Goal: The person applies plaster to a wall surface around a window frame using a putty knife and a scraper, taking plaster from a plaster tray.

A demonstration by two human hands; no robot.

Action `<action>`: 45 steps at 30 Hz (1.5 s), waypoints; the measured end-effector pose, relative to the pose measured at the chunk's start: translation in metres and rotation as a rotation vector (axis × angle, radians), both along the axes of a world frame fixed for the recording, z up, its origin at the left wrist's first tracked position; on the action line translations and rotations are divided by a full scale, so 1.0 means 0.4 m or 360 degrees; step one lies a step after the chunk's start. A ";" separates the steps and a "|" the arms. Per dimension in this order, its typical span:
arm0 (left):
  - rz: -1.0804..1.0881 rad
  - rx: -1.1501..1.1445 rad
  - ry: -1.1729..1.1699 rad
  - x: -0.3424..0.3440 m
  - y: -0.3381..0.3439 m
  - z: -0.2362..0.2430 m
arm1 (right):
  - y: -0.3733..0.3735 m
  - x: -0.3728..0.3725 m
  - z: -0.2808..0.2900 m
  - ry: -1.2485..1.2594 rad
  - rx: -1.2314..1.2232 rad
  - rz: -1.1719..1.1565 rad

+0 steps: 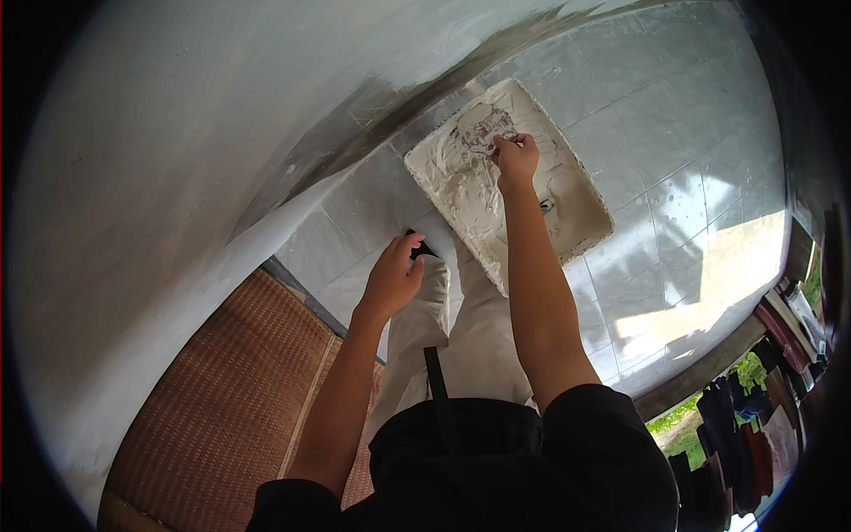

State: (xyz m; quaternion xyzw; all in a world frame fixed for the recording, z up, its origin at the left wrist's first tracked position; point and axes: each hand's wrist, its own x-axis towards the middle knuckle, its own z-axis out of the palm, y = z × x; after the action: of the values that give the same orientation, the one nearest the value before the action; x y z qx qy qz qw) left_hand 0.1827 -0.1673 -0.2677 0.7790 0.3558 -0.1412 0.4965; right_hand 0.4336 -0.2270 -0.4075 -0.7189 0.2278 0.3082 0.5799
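A shallow rectangular tray (581, 191) full of thick off-white paste (470, 191) lies on the tiled floor ahead of me. Over its far part my right hand (516, 160) pinches a flat, paste-smeared spreader (489, 131) with reddish patches. The spreader is down at the paste; its exact shape is hard to make out. My left hand (394, 277) hangs above my left leg, fingers loosely apart and nothing seen in it. Just past its fingertips is a black item (422, 246), perhaps footwear, partly covered by the hand and trouser leg.
A pale plastered wall (177, 133) rises along the left, with a darker, damp-looking band at its foot. A brown woven mat (235, 372) lies at lower left. Grey tiles (656, 133) stretch to the right, sunlit in places. Clothes (745, 443) hang at the lower right edge.
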 end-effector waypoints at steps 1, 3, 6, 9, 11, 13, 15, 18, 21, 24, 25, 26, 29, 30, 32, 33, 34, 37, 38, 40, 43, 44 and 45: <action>-0.0001 -0.0019 0.0027 0.002 0.001 0.001 | -0.002 -0.001 -0.006 0.0002 0.0007 0.0007; -0.0016 0.0013 -0.0005 -0.003 -0.002 -0.009 | -0.005 -0.005 -0.016 -0.0096 -0.0104 0.0071; -0.0018 0.0026 -0.0012 -0.007 0.001 -0.010 | -0.010 -0.006 -0.020 -0.0221 -0.0270 0.0155; 0.0010 0.0011 0.0026 -0.022 0.012 -0.006 | 0.008 -0.021 0.016 -0.0326 -0.0404 0.0251; 0.0016 0.0002 0.0026 -0.028 0.014 -0.009 | 0.009 -0.021 0.026 -0.0414 -0.0495 0.0317; -0.0002 0.0055 0.0022 -0.031 0.014 -0.010 | 0.006 -0.020 0.030 -0.0519 -0.0570 0.0416; 0.0016 0.0016 0.0063 -0.031 0.013 -0.009 | 0.007 -0.022 0.026 -0.0522 -0.0551 0.0404; 0.0028 -0.0017 0.0088 -0.034 0.010 -0.012 | 0.007 -0.030 0.004 -0.0447 -0.0472 0.0332; 0.0006 0.0002 0.0048 -0.039 0.002 -0.023 | -0.001 -0.033 -0.029 -0.0301 -0.0259 0.0147; -0.0011 0.0067 0.0005 -0.062 0.002 -0.040 | 0.007 -0.042 -0.028 -0.0174 0.0007 -0.0020; -0.0027 0.0102 -0.0035 -0.055 0.003 -0.036 | 0.003 -0.039 -0.028 -0.0135 0.0097 -0.0080; -0.0028 0.0100 -0.0035 -0.051 0.003 -0.030 | 0.000 -0.037 -0.028 -0.0135 0.0095 -0.0080; 0.0042 -0.0024 0.0116 -0.050 0.005 -0.013 | -0.002 -0.032 -0.021 -0.0187 0.0021 -0.0018; 0.0042 -0.0020 0.0111 -0.053 0.006 -0.012 | -0.001 -0.031 -0.019 -0.0252 -0.0047 0.0045; 0.0038 -0.0023 0.0092 -0.051 0.006 -0.016 | -0.009 -0.016 -0.026 -0.0329 -0.0122 0.0106; 0.0037 -0.0021 0.0089 -0.050 0.004 -0.018 | -0.013 -0.009 -0.031 -0.0310 -0.0138 0.0096; 0.0040 -0.0012 0.0091 -0.055 0.004 -0.020 | -0.009 -0.008 -0.029 -0.0286 -0.0146 0.0090; 0.0059 0.0002 0.0059 -0.063 0.002 -0.025 | -0.012 -0.011 -0.018 -0.0052 0.0034 0.0028; 0.0059 0.0001 0.0059 -0.063 0.001 -0.025 | -0.014 -0.010 -0.011 -0.0053 0.0033 0.0028; 0.0067 -0.0024 0.0091 -0.063 -0.001 -0.024 | -0.017 -0.010 0.005 0.0104 0.0222 -0.0058; 0.0077 -0.0020 0.0061 -0.068 -0.005 -0.025 | -0.030 -0.016 0.036 0.0194 0.0352 -0.0177; 0.0077 -0.0017 0.0057 -0.070 -0.005 -0.024 | -0.038 -0.020 0.044 0.0190 0.0356 -0.0175; 0.0087 -0.0019 0.0055 -0.072 -0.005 -0.022 | -0.049 -0.022 0.056 0.0210 0.0382 -0.0198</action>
State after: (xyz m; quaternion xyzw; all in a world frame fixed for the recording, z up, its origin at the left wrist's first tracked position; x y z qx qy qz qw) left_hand 0.1540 -0.1691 -0.2766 0.7635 0.3845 -0.1432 0.4987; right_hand 0.4246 -0.2466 -0.3852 -0.6070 0.2710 0.3434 0.6634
